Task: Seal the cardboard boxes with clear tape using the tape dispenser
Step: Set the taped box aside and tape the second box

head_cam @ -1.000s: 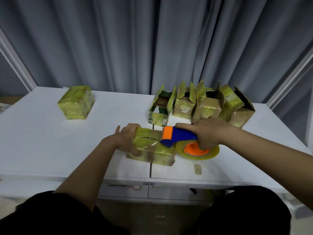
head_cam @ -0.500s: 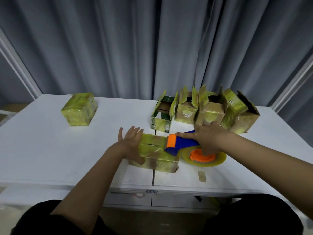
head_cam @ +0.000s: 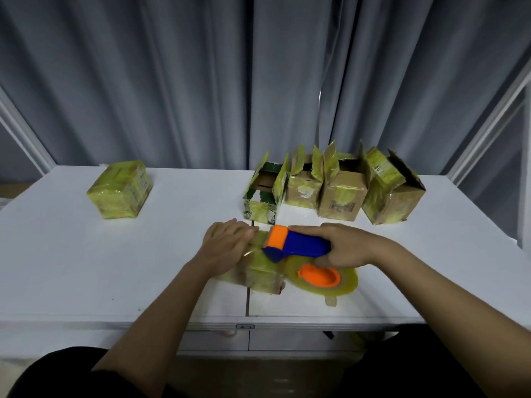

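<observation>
One sealed, tape-wrapped yellowish cardboard box [head_cam: 120, 193] sat far left on the white table [head_cam: 57, 268], well apart from the work. Near the middle, the left hand [head_cam: 227, 245] lay flat with straight fingers on the small taped box [head_cam: 253, 271], while the right hand [head_cam: 343, 248] gripped the blue-and-orange tape dispenser [head_cam: 296, 246] against its top. Behind stood four open-flapped cardboard boxes [head_cam: 342, 196].

White table [head_cam: 71, 268] with 1 sealed box [head_cam: 119, 193], 4 open boxes [head_cam: 330, 188], 1 near-edge box [head_cam: 255, 272].

Dim, soft light; wide-angle bending at edges
</observation>
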`<state>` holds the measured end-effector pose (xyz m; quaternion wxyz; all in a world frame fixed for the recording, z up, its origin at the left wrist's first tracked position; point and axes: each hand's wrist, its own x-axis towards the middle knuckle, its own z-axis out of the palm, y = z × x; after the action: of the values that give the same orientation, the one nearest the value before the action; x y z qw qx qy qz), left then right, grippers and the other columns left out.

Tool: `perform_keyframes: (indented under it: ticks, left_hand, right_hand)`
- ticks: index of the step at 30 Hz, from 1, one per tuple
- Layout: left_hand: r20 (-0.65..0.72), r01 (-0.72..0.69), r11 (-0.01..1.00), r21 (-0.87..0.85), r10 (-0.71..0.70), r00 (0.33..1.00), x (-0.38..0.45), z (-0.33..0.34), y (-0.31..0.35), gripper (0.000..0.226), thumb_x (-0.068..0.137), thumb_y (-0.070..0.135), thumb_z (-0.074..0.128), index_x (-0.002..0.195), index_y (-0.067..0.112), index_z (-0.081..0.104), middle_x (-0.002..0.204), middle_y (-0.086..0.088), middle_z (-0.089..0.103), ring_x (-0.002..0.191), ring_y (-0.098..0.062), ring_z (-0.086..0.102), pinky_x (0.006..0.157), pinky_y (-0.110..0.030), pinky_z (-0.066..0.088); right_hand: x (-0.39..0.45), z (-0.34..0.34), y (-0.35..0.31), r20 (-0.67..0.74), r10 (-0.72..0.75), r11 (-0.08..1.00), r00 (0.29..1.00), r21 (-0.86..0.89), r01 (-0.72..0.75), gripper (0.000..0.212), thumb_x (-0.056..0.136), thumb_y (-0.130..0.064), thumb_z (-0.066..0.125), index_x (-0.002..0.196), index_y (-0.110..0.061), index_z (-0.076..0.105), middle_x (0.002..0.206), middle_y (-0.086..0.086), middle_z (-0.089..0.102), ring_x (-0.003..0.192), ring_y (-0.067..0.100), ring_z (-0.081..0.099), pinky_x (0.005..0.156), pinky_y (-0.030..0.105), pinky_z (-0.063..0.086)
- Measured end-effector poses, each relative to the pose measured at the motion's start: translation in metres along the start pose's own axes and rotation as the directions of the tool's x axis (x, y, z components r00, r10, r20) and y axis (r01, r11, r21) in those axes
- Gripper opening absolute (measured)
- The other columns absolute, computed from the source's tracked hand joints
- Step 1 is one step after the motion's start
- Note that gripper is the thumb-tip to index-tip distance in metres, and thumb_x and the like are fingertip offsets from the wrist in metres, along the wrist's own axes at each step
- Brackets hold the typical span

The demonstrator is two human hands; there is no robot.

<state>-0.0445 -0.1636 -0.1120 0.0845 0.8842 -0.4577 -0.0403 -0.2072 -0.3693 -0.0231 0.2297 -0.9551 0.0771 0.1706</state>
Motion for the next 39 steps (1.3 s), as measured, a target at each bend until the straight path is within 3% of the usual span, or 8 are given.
perform_keyframes:
  ticks: [3, 6, 9, 12, 25, 28, 33, 39]
  left_hand:
    - [0.043, 0.062, 0.991, -0.121, -0.057, 0.997, 0.008, -0.006, -0.014, 0.045, 0.101, 0.046, 0.011, 0.140, 0.042, 0.034, 0.146, 0.018, 0.033, 0.144, -0.008, 0.014, 0.113, -0.050, -0.014]
    - [0.117, 0.068, 0.994, -0.080, -0.058, 0.991, 0.020, -0.012, -0.022, 0.042, 0.102, 0.047, 0.017, 0.143, 0.047, 0.028, 0.153, 0.017, 0.025, 0.146, -0.010, 0.003, 0.109, -0.050, -0.022]
    - [0.141, 0.123, 0.983, -0.135, -0.104, 0.985, 0.028, -0.008, -0.017, 0.038, 0.103, 0.043, 0.021, 0.137, 0.045, 0.037, 0.154, 0.016, 0.024, 0.146, -0.010, 0.002, 0.113, -0.052, -0.015]
    - [0.034, 0.137, 0.979, -0.150, -0.134, 0.990, 0.027, 0.002, -0.009, 0.046, 0.093, 0.048, 0.013, 0.124, 0.040, 0.047, 0.145, 0.015, 0.037, 0.145, -0.012, 0.010, 0.115, -0.051, -0.003]
    - [-0.160, 0.130, 0.986, -0.101, -0.145, 0.976, 0.024, 0.013, -0.008, 0.073, 0.070, 0.079, 0.011, 0.115, 0.040, 0.053, 0.135, 0.011, 0.047, 0.137, -0.014, 0.028, 0.113, -0.053, 0.008]
    - [-0.143, 0.121, 0.988, -0.091, -0.133, 0.981, 0.024, 0.012, -0.009, 0.076, 0.069, 0.079, 0.009, 0.117, 0.039, 0.052, 0.136, 0.010, 0.045, 0.137, -0.014, 0.026, 0.113, -0.053, 0.007]
    - [-0.158, 0.103, 0.994, -0.046, -0.109, 0.981, 0.022, 0.012, -0.011, 0.082, 0.068, 0.083, 0.008, 0.121, 0.038, 0.051, 0.137, 0.010, 0.044, 0.137, -0.014, 0.025, 0.113, -0.052, 0.007]
    - [-0.175, 0.098, 0.994, -0.045, -0.104, 0.979, 0.022, 0.012, -0.012, 0.082, 0.066, 0.085, 0.012, 0.120, 0.038, 0.053, 0.134, 0.009, 0.046, 0.133, -0.014, 0.029, 0.112, -0.051, 0.010]
  right_hand:
    - [0.003, 0.008, -0.005, 0.010, -0.032, 0.992, 0.999, 0.125, 0.031, 0.073, 0.085, -0.048, 0.066, 0.145, -0.048, 0.026, 0.126, -0.006, 0.054, 0.104, 0.015, 0.057, 0.091, 0.030, 0.050]
    - [0.010, 0.016, -0.009, 0.058, -0.025, 0.912, 0.998, 0.411, -0.001, 0.050, 0.096, -0.046, 0.050, 0.143, -0.047, 0.033, 0.132, -0.013, 0.052, 0.109, 0.010, 0.057, 0.091, 0.026, 0.050]
    - [0.013, 0.026, -0.006, 0.062, -0.016, 0.790, 0.998, 0.613, -0.025, 0.040, 0.101, -0.030, 0.046, 0.138, -0.043, 0.040, 0.127, -0.008, 0.058, 0.100, 0.011, 0.061, 0.076, 0.021, 0.053]
    - [0.010, 0.033, -0.006, 0.073, -0.011, 0.704, 0.997, 0.709, -0.044, 0.041, 0.100, -0.029, 0.049, 0.138, -0.042, 0.039, 0.121, -0.010, 0.061, 0.094, 0.009, 0.064, 0.068, 0.018, 0.051]
    - [-0.026, 0.050, -0.013, -0.081, 0.117, 0.855, 0.990, 0.514, -0.059, 0.048, 0.096, -0.048, 0.048, 0.142, -0.047, 0.034, 0.125, -0.014, 0.057, 0.097, 0.008, 0.062, 0.085, 0.030, 0.056]
    - [-0.037, 0.058, -0.007, -0.095, 0.134, 0.811, 0.986, 0.582, -0.054, 0.048, 0.095, -0.045, 0.051, 0.140, -0.048, 0.035, 0.125, -0.015, 0.058, 0.100, 0.010, 0.063, 0.087, 0.035, 0.056]
    - [-0.035, 0.054, -0.006, -0.102, 0.139, 0.767, 0.985, 0.640, -0.042, 0.035, 0.097, -0.038, 0.053, 0.130, -0.047, 0.049, 0.122, -0.011, 0.062, 0.096, 0.012, 0.065, 0.080, 0.029, 0.056]
    - [-0.040, 0.039, -0.008, -0.089, 0.133, 0.882, 0.987, 0.465, -0.077, 0.038, 0.096, -0.045, 0.049, 0.134, -0.048, 0.047, 0.126, -0.014, 0.058, 0.100, 0.006, 0.060, 0.082, 0.024, 0.054]
